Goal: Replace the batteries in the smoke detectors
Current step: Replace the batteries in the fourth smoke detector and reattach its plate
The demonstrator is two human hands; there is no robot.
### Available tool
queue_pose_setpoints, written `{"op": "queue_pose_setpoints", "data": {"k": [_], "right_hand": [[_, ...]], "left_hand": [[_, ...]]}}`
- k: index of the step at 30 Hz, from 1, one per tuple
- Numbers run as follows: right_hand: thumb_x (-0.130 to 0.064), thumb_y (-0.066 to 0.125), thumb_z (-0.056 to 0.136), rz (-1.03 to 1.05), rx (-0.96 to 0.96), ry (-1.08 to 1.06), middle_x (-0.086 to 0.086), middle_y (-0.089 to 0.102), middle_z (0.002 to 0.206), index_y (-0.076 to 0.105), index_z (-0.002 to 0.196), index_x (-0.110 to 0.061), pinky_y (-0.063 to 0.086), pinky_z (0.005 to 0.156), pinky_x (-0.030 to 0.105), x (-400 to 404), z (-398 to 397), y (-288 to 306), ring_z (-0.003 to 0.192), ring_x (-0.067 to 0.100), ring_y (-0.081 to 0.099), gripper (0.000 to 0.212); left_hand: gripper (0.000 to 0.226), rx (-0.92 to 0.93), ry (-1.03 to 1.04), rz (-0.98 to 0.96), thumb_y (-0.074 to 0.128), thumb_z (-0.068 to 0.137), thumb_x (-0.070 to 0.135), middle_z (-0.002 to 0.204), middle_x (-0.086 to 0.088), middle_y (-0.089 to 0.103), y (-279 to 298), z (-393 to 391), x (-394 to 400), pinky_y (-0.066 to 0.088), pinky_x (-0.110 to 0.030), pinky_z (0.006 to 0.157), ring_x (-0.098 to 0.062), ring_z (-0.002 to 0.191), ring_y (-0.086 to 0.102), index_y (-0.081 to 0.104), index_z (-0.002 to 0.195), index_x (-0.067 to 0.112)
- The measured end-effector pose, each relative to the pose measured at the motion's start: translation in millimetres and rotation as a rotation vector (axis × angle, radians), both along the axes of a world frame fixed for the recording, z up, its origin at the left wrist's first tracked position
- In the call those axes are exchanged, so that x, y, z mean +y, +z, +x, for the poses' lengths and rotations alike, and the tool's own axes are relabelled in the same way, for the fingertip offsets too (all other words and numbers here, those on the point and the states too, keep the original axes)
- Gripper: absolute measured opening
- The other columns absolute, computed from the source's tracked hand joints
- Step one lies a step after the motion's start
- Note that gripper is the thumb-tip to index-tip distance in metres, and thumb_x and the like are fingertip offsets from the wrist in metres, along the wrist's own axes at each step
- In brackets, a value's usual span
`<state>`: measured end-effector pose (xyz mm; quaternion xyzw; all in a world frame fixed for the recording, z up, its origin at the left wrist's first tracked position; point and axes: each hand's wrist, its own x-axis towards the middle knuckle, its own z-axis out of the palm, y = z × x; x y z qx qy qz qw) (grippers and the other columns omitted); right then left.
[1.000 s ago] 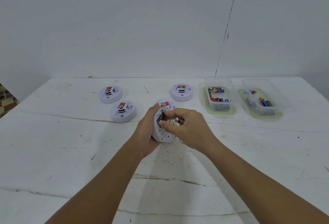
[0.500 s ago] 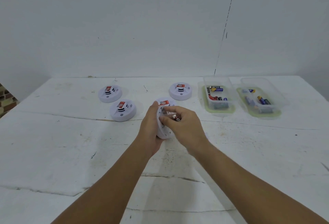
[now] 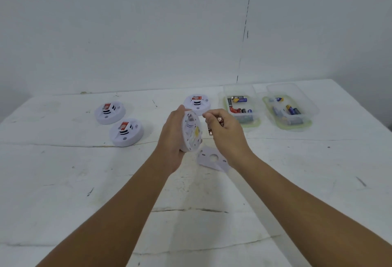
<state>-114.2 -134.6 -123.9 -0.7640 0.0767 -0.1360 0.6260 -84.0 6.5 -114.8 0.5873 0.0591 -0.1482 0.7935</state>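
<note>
- Left hand (image 3: 171,139) is wrapped round the edge of a round white plastic smoke detector (image 3: 191,132), held up off the table and tipped on its side w/ the open back facing the right hand. Fingers curled behind it, thumb on the top rim.
- Right hand (image 3: 224,131) sits just beside the detector, not touching it afaict. Fingers curled in, clamped on a couple of small copper-and-black batteries (image 3: 214,125); one end pokes down out of the fist.
- Flat white plastic mounting plate w/ a round hole (image 3: 212,159) lies on the white cracked table (image 3: 84,192) right under the hands.
- Three more white round detectors w/ red stickers sit face up: far left (image 3: 109,112), one nearer (image 3: 126,132), one behind the hands (image 3: 196,103).
- Two clear plastic tubs on greenish lids hold loose batteries: nearer tub (image 3: 240,105), far right tub (image 3: 290,108). Can't tell which is old vs fresh.
- My guess: cells are out or on the way out, so this unit is mid-swap and the other three look untouched.
- Risks imo: loose fist could let a cell slip and roll off the table; dropping them in the wrong tub mixes dead w/ new; side grip on the tilted detector could slip; the plate could get knocked by a wrist.
</note>
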Motion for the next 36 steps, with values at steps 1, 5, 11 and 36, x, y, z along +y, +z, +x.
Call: {"op": "queue_pose_setpoints", "data": {"k": [1,5,11,36], "right_hand": [[-0.035,0.058,0.106,-0.005,0.008,-0.002,-0.015,0.065,0.084,0.071,0.109,-0.026,0.045,0.073,0.022,-6.4,-1.1,2.0,0.067,-0.004,0.055,0.016],[-0.034,0.057,0.106,-0.006,0.021,-0.04,-0.006,0.066,0.086,0.07,0.106,-0.024,0.045,0.067,0.022,-40.9,-6.1,8.1,0.063,-0.003,0.052,0.017],[-0.027,0.061,0.104,-0.032,-0.028,-0.2,-0.007,0.077,0.092,0.07,0.095,-0.029,0.05,0.073,0.023,-112.8,-14.4,21.0,0.073,0.003,0.062,0.013],[-0.024,0.056,0.099,-0.415,0.351,-0.16,0.018,0.073,0.101,0.067,0.107,0.003,0.043,0.064,0.025,-241.7,34.8,46.9,0.075,0.02,0.056,0.031]], "left_hand": [[0.059,-0.014,-0.019,0.017,0.06,0.088,0.063,0.125,-0.013,0.071,1.6,1.7,-5.6,0.056,-0.052,0.094,-0.031,0.107,0.068,0.066,0.13,0.021],[0.038,-0.024,-0.103,0.005,0.056,0.102,0.05,0.107,-0.008,0.073,6.3,7.1,-30.2,0.057,-0.045,0.083,-0.026,0.091,0.067,0.069,0.123,0.021],[0.031,-0.009,-0.192,-0.001,0.059,0.1,0.05,0.099,0.001,0.08,19.0,6.4,-79.1,0.059,-0.049,0.094,-0.025,0.098,0.075,0.071,0.113,0.025],[0.045,-0.01,-0.257,0.019,0.053,0.102,0.054,0.123,-0.005,0.075,35.0,17.8,-142.9,0.052,-0.053,0.106,-0.032,0.115,0.071,0.066,0.132,0.023]]}}
